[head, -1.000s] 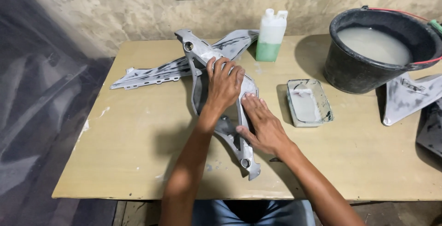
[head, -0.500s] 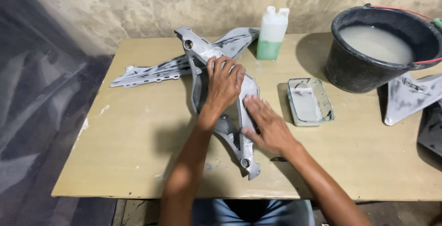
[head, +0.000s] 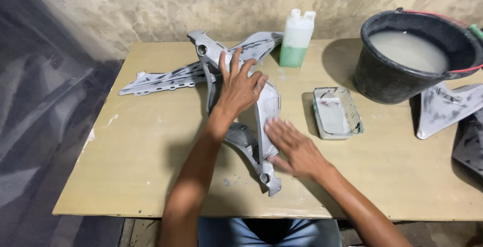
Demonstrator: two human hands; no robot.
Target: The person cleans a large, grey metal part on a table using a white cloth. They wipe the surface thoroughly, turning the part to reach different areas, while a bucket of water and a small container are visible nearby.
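grey fairing panel (head: pixel 261 126) lies mid-table, left of the shallow tray (head: pixel 334 112). left hand (head: pixel 241 87), fingers spread flat, presses its upper part, apparently steadying it. right hand (head: pixel 294 146), open and flat, rests against its lower edge, gripping nothing.

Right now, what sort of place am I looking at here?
Probably a small body-repair or paint-prep workshop: both hands rest on a grey primed fairing panel lying on a worn table, with a black bucket of cloudy water and a bottle of green liquid beside it.
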